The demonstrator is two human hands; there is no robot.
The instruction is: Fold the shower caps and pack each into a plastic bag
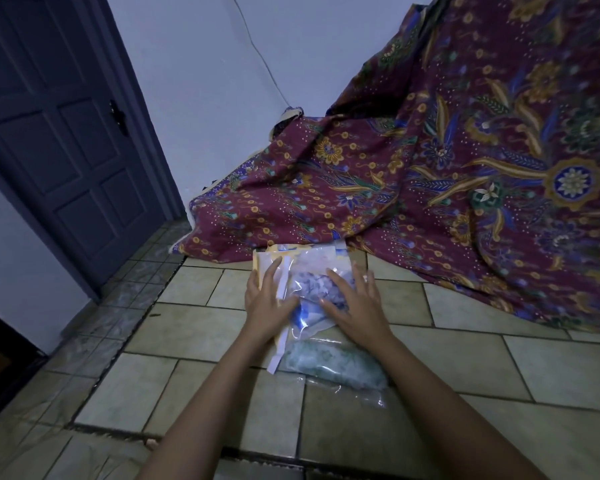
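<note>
Centre of frame, on the floor tiles (174, 327): both hands lie flat on a clear plastic bag (303, 329) with a blue-and-white shower cap (312, 287) inside.
- Left hand (265, 301) presses the bag's left edge beside the white sealing strip (280, 341).
- Right hand (357, 308) presses over the cap.
- Fingers of both are straight and spread, gripping nothing.
- A second bag with a green cap (333, 367) lies just below in frame, touching and partly overlapped.
- More bags (302, 254) are stacked just above, against the patterned cloth (465, 168).

Risks, as I judge them:
- If I press unevenly, trapped air could puff the bag and let the cap unfold.
- The bag rests partly on slick plastic, so it may slide off the green one.
- If the strip folds crookedly, the mouth may gape.

I cannot tell whether the bag is sealed.
</note>
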